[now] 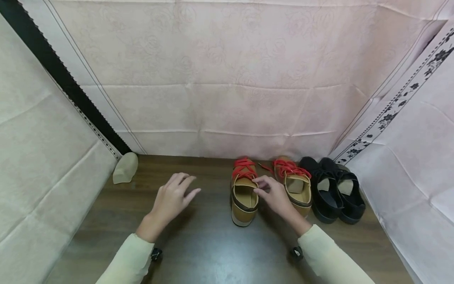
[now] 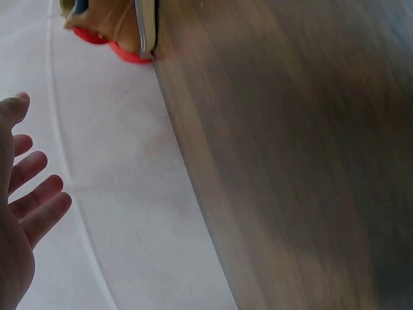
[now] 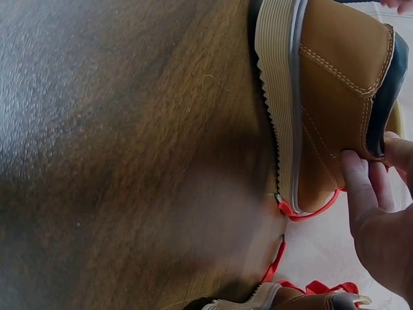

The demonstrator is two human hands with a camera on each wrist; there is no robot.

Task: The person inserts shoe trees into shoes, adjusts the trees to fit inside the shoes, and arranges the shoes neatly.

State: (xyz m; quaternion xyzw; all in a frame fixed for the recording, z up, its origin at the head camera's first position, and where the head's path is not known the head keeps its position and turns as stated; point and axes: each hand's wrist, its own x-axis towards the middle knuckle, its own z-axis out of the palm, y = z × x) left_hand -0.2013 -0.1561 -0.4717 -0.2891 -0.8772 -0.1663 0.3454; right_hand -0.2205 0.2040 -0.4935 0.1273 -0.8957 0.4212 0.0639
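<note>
The right hand (image 1: 274, 195) pinches the collar of the left tan shoe (image 1: 244, 195), fingers (image 3: 359, 187) curled over the rim. To straighten it well, I judge the pinch should stay low on the collar and the shoe slide flat on its sole, not tip. That shoe stands on the tabletop (image 1: 205, 244) just left of its mate (image 1: 296, 185), apart from it. Its long axis runs from the person to the cloth backdrop (image 1: 227, 79), red-laced toe toward the backdrop, heel toward the person. The left hand (image 1: 173, 197) hovers well left of the shoe, fingers apart and relaxed, holding nothing.
</note>
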